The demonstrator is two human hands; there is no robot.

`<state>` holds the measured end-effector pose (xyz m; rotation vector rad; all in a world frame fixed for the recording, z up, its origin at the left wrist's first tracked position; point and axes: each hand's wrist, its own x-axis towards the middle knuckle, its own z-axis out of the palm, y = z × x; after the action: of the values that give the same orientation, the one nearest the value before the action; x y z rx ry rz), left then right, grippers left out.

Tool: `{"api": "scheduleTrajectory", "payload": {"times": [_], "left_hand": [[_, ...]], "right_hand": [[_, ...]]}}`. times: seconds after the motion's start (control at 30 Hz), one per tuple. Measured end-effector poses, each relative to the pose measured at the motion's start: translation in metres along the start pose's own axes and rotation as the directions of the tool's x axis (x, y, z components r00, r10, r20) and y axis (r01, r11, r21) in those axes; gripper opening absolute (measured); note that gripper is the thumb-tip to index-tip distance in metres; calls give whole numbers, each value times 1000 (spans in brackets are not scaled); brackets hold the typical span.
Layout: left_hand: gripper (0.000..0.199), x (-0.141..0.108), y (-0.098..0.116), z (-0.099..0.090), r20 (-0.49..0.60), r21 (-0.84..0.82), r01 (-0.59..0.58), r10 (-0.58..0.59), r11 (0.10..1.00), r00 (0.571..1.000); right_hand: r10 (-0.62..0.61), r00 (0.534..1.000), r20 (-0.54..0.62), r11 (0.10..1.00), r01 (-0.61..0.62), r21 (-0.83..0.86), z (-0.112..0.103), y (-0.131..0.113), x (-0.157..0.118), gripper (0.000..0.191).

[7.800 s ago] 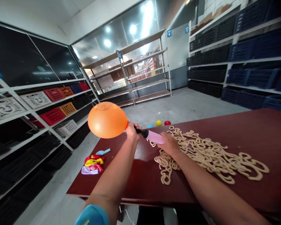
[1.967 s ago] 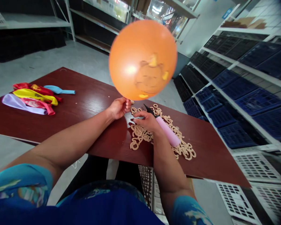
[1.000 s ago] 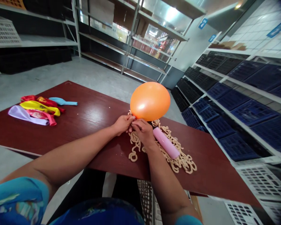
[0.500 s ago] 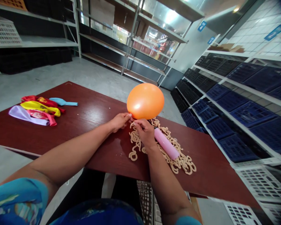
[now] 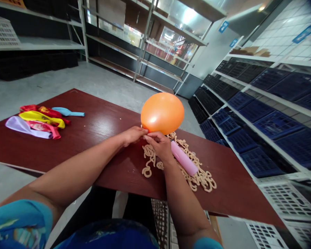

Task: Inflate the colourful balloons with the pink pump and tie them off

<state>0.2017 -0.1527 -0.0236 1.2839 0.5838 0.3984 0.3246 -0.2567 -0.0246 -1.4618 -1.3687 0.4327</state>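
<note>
An inflated orange balloon (image 5: 162, 112) is held above the dark red table, its neck down at my fingers. My left hand (image 5: 135, 135) is closed in a pinch on that neck. My right hand (image 5: 159, 143) is also closed, its fingertips meeting the left ones just under the balloon; what lies between them is hidden. Beneath and beside the right hand spreads a tangled pile of beige cord (image 5: 147, 172). On the pile lies a pink cylinder (image 5: 184, 158), its upper end partly behind the right hand.
Several uninflated balloons lie at the table's left: light blue (image 5: 69, 112), yellow (image 5: 43, 118), lilac (image 5: 26, 128) and red ones. The table (image 5: 106, 117) ends close before my legs. Racks with dark blue crates (image 5: 272, 124) stand right, metal shelving (image 5: 140, 62) behind.
My right hand has moved slightly up and left, closer to my left fingers. The short cord piece seen at its fingertips earlier no longer shows there. The balloon has shifted slightly right.
</note>
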Motion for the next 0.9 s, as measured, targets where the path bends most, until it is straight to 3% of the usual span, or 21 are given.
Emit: {"api": "scheduleTrajectory", "payload": {"times": [0.07,0.13,0.2,0.27,0.33,0.4,0.47,0.53,0.6,0.7,0.8,0.9], "left_hand": [[28,-2,11,-13,82,-159,77,-64,984,995],[34,-2,20,-27,58,-346,4,17,938,998],[37,2,24,-38,-96,-479,-163,133,862,986],[35,8,22,-42,-261,-465,-279,170,840,950],[31,14,14,-41,-375,-320,-311,182,895,909],[28,18,5,-37,-440,-48,-305,254,951,861],[28,19,-3,-36,-444,275,-282,382,919,811],[29,18,-7,-37,-388,512,-251,482,821,786],[31,17,-9,-39,-308,612,-255,523,749,795],[36,16,-11,-38,-227,620,-299,530,726,817],[35,18,-13,-33,-248,477,-339,494,811,833],[32,20,-13,-28,-317,107,-336,353,936,880]], "right_hand": [[122,992,35,977,-126,174,-7,0,1,21],[204,976,78,936,-217,276,-15,0,3,23],[240,963,120,916,-266,302,-23,0,4,24],[248,952,181,919,-290,266,-28,1,5,25],[242,942,234,929,-295,224,-29,2,5,25],[235,948,216,927,-285,243,-29,2,5,25],[230,969,96,915,-249,319,-29,-3,5,25],[198,978,-68,916,-160,368,-29,-14,7,23],[109,977,-181,941,-43,336,-28,-31,14,21],[-74,980,-187,973,113,203,-14,-62,37,21],[-193,978,-84,974,201,100,16,-83,72,21],[-279,949,148,960,277,32,49,-92,97,26]]}}
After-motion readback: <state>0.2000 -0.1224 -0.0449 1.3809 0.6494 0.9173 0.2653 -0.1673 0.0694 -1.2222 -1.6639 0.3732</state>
